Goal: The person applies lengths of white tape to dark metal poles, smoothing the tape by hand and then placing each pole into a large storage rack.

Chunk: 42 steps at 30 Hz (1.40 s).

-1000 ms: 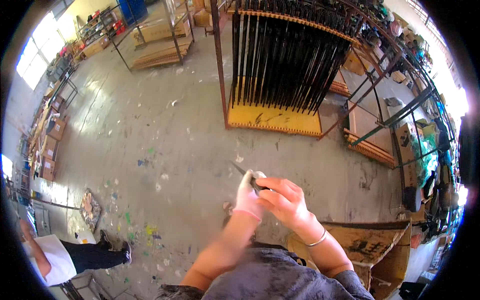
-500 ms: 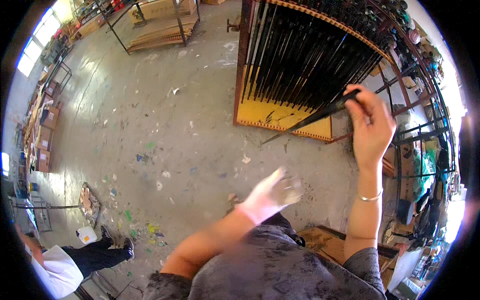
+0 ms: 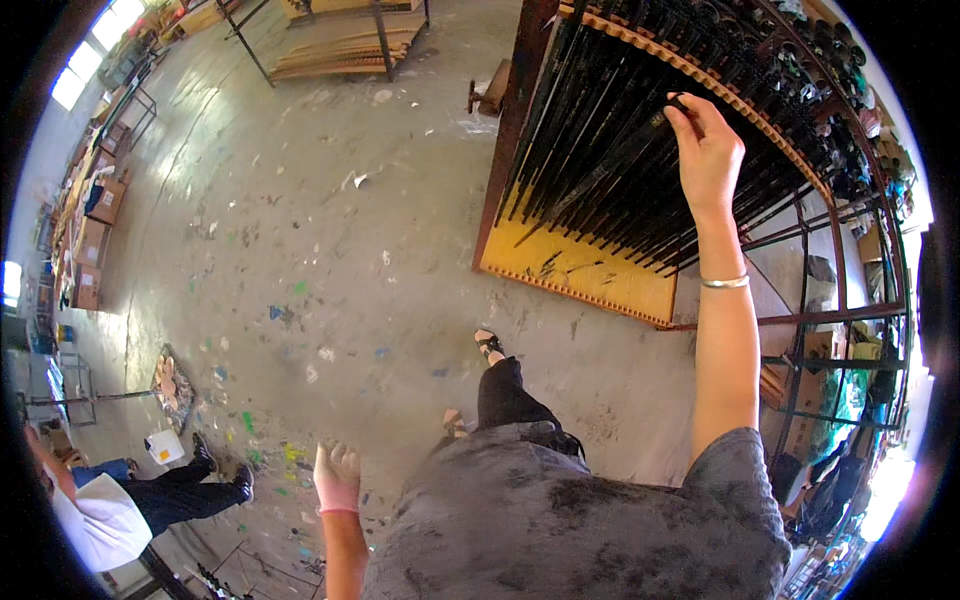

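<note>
My right hand [image 3: 708, 150] pinches the thick upper end of a black tapered rod [image 3: 622, 153] between thumb and fingers. The rod slants down to the left over the rack, and its thin tip is hard to pick out among the others. Inside the rack, many similar black rods [image 3: 560, 110] lean side by side against a notched wooden slat [image 3: 740, 98]. Their lower ends come down on a yellow board [image 3: 590, 285] with a notched front edge. My left hand [image 3: 337, 480], in a whitish glove, hangs low at my left side, holding nothing, its fingers loosely apart.
A dark metal-framed shelf [image 3: 845, 315] with bagged goods runs along the right. At lower left a person in a white top [image 3: 95, 520] is beside a white container [image 3: 165, 447]. Cardboard boxes [image 3: 90, 240] line the left wall. Another rack [image 3: 345, 55] stands far off.
My right hand has carried the rod up and away, from the rack's front corner to over the rack. My left hand has dropped back to my left side. The rack appears nearer.
</note>
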Motion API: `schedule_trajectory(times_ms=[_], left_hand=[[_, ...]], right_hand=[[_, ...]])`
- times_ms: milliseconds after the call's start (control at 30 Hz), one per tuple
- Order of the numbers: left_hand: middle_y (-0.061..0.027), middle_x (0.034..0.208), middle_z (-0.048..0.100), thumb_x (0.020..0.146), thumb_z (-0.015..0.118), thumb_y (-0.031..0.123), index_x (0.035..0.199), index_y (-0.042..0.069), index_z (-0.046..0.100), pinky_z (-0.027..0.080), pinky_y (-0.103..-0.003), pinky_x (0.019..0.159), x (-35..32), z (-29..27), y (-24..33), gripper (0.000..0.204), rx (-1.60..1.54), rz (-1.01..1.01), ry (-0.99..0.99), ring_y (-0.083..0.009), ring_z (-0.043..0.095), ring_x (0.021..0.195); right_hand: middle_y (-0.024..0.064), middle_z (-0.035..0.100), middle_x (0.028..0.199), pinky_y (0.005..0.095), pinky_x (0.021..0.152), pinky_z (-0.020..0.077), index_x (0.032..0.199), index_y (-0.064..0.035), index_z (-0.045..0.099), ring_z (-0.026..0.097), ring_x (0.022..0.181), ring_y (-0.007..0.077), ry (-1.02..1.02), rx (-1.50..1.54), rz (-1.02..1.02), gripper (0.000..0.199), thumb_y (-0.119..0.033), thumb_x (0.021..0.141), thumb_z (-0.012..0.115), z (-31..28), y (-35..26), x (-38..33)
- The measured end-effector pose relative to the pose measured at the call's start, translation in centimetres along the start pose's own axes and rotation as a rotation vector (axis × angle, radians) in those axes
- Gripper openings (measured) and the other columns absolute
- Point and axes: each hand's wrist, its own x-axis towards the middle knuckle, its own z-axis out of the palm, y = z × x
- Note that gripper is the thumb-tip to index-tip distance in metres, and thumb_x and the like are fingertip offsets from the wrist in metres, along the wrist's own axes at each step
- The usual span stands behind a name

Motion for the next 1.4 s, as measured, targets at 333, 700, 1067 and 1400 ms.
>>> schedule_trajectory(times_ms=[333, 700, 1067, 1400], left_hand=[[-0.0125, 0.124, 0.038, 0.09, 0.049, 0.036, 0.122, 0.0, 0.037, 0.041, -0.034, 0.086, 0.9, 9.6, -3.3, 0.05, -0.026, 0.003, 0.043, -0.0259, 0.042, 0.105], [-0.0145, 0.13, 0.036, 0.091, 0.047, 0.036, 0.127, -0.001, 0.034, 0.039, -0.036, 0.088, 0.6, 11.0, -3.8, 0.053, -0.017, 0.048, 0.141, -0.0296, 0.041, 0.113], [-0.0137, 0.114, 0.043, 0.09, 0.047, 0.035, 0.123, -0.001, 0.037, 0.039, -0.039, 0.084, 1.3, 13.0, -3.4, 0.05, -0.038, 0.061, 0.101, -0.0303, 0.044, 0.102], [-0.0119, 0.109, 0.046, 0.09, 0.05, 0.034, 0.113, 0.001, 0.043, 0.043, -0.036, 0.078, 1.8, 12.7, -4.2, 0.041, -0.068, 0.049, 0.161, -0.0277, 0.047, 0.096]], right_hand=[[0.0125, 0.064, 0.08, 0.0265, 0.059, 0.0481, 0.09, 0.0011, 0.062, 0.06, 0.062, 0.0188, -0.079, 0.095, 0.009, 0.019, -0.01, 0.076, 0.068, 8.2, 6.5, 5.7], [0.0139, 0.063, 0.074, 0.0295, 0.057, 0.0476, 0.09, 0.0006, 0.06, 0.06, 0.062, 0.0211, -0.094, 0.12, -0.085, 0.02, -0.011, 0.076, 0.068, 12.0, 9.4, 8.5], [0.0088, 0.06, 0.1, 0.0348, 0.075, 0.044, 0.1, -0.0069, 0.063, 0.055, 0.09, 0.0238, -0.012, -0.071, -0.239, 0.024, -0.013, 0.077, 0.066, 15.3, 13.9, 13.4], [0.0045, 0.05, 0.089, 0.0346, 0.078, 0.0398, 0.103, -0.0092, 0.064, 0.049, 0.087, 0.0222, -0.137, -0.309, -0.178, 0.022, -0.015, 0.083, 0.059, 18.2, 16.2, 17.3]])
